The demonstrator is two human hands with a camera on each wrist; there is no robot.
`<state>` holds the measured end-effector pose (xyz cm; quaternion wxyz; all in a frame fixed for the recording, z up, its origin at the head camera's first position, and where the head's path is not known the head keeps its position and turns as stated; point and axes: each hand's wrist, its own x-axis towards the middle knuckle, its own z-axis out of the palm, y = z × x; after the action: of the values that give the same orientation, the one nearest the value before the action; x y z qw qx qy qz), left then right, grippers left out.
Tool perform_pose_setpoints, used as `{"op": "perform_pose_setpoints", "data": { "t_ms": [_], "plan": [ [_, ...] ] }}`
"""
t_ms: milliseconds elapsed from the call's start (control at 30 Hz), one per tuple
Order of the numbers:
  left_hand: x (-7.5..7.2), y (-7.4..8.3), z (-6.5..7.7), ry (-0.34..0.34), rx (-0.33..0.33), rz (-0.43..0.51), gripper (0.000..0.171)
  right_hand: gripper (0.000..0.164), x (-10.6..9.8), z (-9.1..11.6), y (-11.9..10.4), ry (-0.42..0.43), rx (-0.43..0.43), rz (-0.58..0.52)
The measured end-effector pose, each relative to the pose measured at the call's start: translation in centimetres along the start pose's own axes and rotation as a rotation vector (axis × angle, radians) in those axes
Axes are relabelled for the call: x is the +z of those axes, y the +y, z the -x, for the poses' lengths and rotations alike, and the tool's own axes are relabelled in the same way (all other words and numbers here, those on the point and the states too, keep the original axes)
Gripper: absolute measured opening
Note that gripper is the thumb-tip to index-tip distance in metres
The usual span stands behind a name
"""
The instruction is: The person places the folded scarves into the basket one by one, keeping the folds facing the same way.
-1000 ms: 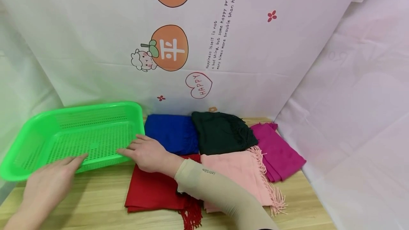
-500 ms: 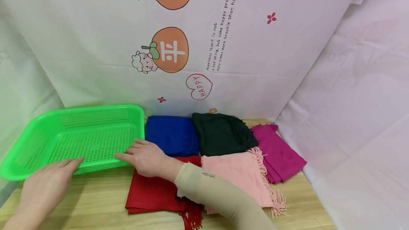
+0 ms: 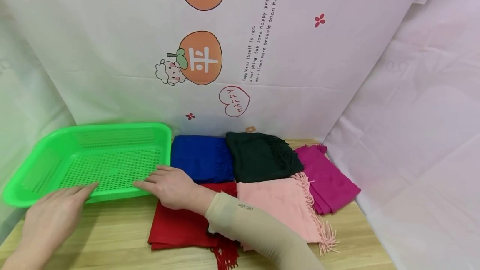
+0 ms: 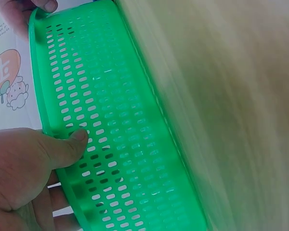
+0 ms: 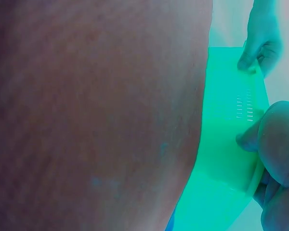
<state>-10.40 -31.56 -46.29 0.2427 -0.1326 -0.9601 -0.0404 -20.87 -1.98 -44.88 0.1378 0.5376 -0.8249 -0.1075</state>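
A green plastic basket (image 3: 112, 196) with slotted walls stands at the left of the table, with nothing inside it. My left hand (image 3: 52, 220) grips its near rim toward the left. In the left wrist view the left thumb (image 4: 70, 149) presses the outer wall, while the other fingers go over the rim. Farther right along that rim, my right hand (image 3: 174, 187) holds the basket too. The right wrist view shows the right thumb (image 5: 249, 137) on the outside wall. Just beneath the right hand and forearm lies a folded red scarf (image 3: 180, 224), partly covered.
Right of the basket lie more folded scarves: blue (image 3: 200, 157), dark green (image 3: 260, 157), pink with fringe (image 3: 279, 203) and magenta (image 3: 328, 178). The blue one is close to the basket's right end. A printed white cloth (image 3: 281, 53) hangs behind the wooden table (image 3: 112, 241).
The basket has shifted very slightly to the right, and its near left corner sits a little higher in view. Both hands keep their hold on the rim. The scarves stay put.
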Motion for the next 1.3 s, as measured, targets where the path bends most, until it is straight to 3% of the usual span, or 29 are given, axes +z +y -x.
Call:
{"op": "perform_pose_setpoints", "data": {
  "t_ms": [267,933,1300],
  "plan": [
    [-0.2,-0.3,0.1,-0.019,-0.006,0.003,0.054,0.056,-0.2,0.1,-0.5,-0.029,-0.003,-0.016],
    [-0.3,-1.8,0.6,-0.093,-0.027,0.054,0.057,0.052,-0.5,0.5,-1.5,0.03,-0.055,0.004],
    [-0.5,-2.0,1.2,-0.067,-0.002,0.046,0.056,0.05,-0.4,0.8,-1.7,0.054,-0.077,0.004]
  ]
}}
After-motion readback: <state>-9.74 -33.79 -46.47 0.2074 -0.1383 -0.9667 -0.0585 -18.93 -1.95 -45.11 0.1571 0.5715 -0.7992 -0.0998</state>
